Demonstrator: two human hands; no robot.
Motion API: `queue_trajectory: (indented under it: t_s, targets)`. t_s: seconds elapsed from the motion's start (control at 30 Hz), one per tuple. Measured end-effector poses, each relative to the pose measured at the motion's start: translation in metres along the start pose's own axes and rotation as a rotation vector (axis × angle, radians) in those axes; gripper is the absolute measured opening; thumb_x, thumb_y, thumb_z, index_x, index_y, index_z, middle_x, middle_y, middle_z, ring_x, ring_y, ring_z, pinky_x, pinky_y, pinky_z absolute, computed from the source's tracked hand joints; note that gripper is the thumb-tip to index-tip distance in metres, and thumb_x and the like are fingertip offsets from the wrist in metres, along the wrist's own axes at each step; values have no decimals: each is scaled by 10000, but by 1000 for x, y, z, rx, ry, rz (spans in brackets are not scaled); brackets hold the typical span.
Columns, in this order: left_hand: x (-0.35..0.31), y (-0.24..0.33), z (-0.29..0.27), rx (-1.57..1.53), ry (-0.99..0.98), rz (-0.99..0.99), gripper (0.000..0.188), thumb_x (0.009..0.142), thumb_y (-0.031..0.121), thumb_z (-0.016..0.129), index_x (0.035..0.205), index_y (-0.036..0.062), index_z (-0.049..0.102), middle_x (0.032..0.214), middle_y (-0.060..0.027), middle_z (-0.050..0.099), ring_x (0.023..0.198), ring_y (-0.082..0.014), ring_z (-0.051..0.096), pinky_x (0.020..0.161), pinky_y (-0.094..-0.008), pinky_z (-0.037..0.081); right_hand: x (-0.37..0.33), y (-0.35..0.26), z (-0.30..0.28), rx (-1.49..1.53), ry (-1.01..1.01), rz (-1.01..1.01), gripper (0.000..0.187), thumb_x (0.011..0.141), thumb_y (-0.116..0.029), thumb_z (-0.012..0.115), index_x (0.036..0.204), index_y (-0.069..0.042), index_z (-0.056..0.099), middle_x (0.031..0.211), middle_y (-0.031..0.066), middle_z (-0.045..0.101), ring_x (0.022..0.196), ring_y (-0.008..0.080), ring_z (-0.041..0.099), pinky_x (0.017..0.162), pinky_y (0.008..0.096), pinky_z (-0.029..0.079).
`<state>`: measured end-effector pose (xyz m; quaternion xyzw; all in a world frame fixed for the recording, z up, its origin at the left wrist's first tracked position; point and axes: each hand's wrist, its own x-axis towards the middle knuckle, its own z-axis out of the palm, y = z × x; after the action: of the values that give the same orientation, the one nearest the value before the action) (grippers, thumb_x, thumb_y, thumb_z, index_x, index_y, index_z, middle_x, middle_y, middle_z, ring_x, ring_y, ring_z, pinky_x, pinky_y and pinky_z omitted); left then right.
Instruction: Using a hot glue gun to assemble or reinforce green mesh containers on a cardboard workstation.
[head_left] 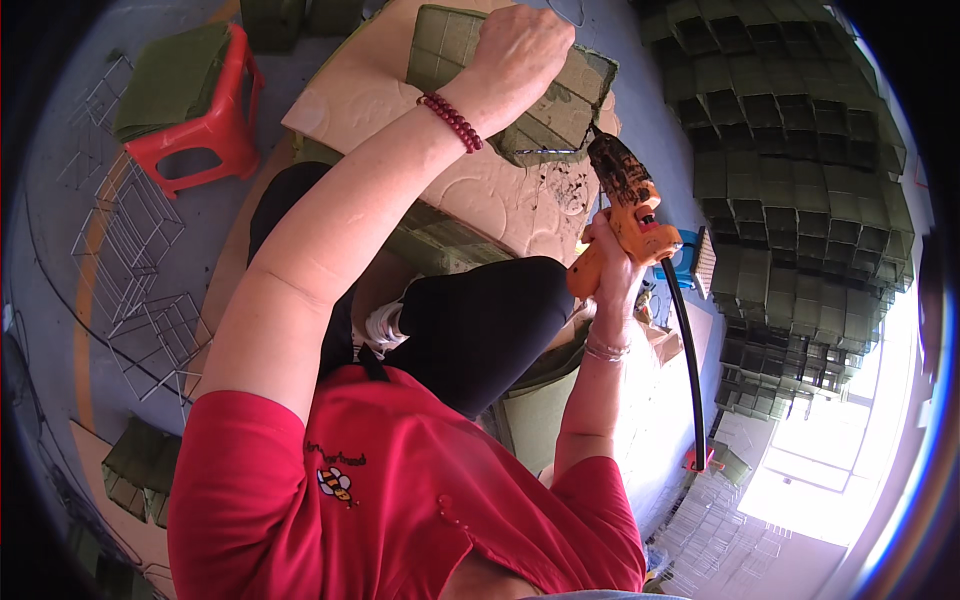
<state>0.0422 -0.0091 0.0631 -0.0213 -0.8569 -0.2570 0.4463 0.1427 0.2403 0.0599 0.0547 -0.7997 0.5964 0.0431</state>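
Observation:
My right hand (612, 262) grips the handle of an orange hot glue gun (640, 225), its front smeared with dark residue. A long black glue stick (688, 360) sticks out of its rear. The gun's nozzle is at the right edge of a dark green fabric panel on a wire frame (560, 118), which lies on a board. My left hand (525, 60), a red bead bracelet on its wrist, is closed over the panel's upper part. Its fingertips are turned away, so what they pinch is hidden.
The brown work board (375, 105) has dark crumbs near the panel. A red stool (205, 140) with stacked green sheets (180, 75) stands at left, beside bare wire frames (130, 240). Green boxes (780, 200) are piled high at right. A blue stool (685, 260) is behind the gun.

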Motion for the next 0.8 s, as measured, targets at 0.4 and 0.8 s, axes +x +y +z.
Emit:
queue_trajectory:
  t_s: [0.4,0.8]
  targets:
    - [1,-1,-5,-37,40,48,220,815,73,555,617,-23,576,580,-197,569,564,-294,607,530,-401,482,-8,3,-3,27,-3,67,147,834,-54,669,953,-33,585,751,20,580,657,106,560,599,247,445]
    - [6,-1,3,-26,21,-7,217,821,61,555,629,-39,570,580,-211,565,563,-305,612,526,-408,493,-7,7,-12,-2,6,89,146,831,-44,652,951,-30,569,751,36,577,631,120,559,585,255,442]
